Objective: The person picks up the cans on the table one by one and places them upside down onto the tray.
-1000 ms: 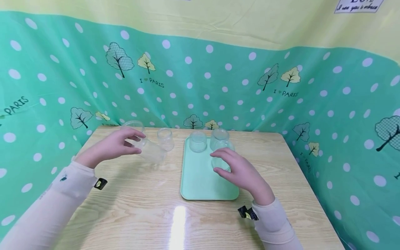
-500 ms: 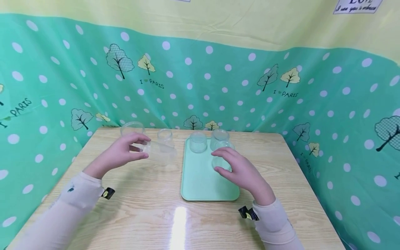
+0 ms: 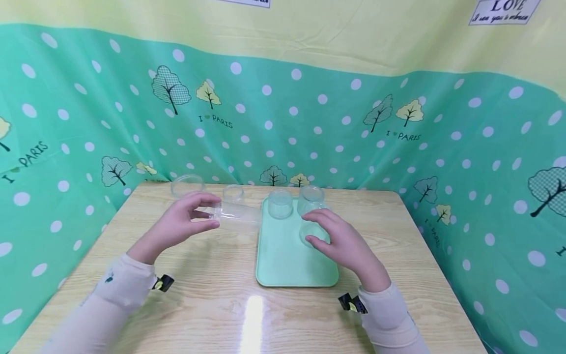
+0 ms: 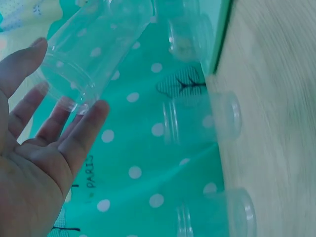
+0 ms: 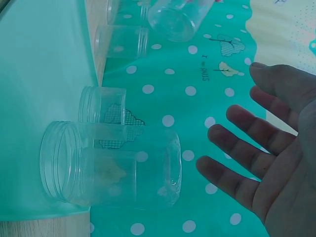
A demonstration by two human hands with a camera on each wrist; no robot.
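My left hand (image 3: pixel 177 221) grips a clear plastic jar (image 3: pixel 240 216) round its threaded neck, above the table just left of the tray. The jar lies on its side in the air, its base pointing right. In the left wrist view, thumb and fingertips meet that neck (image 4: pixel 66 74). My right hand (image 3: pixel 347 243) hovers over the tray's right side, fingers relaxed and spread, clear of the large upside-down jar (image 5: pixel 111 165) beside it. Two smaller jars, one at back left (image 3: pixel 280 204) and one at back right (image 3: pixel 311 193), stand on the green tray (image 3: pixel 294 268).
Left of the tray, near the back edge, stand a wide clear jar (image 3: pixel 187 183) and a smaller one (image 3: pixel 233 191), both mouth up. A green dotted curtain (image 3: pixel 292 123) borders the wooden table (image 3: pixel 212 300) at the back and sides.
My left hand has moved right with the jar, turning it from slanting down to nearly level and bringing its base to the tray's left edge. My right hand stays almost still.
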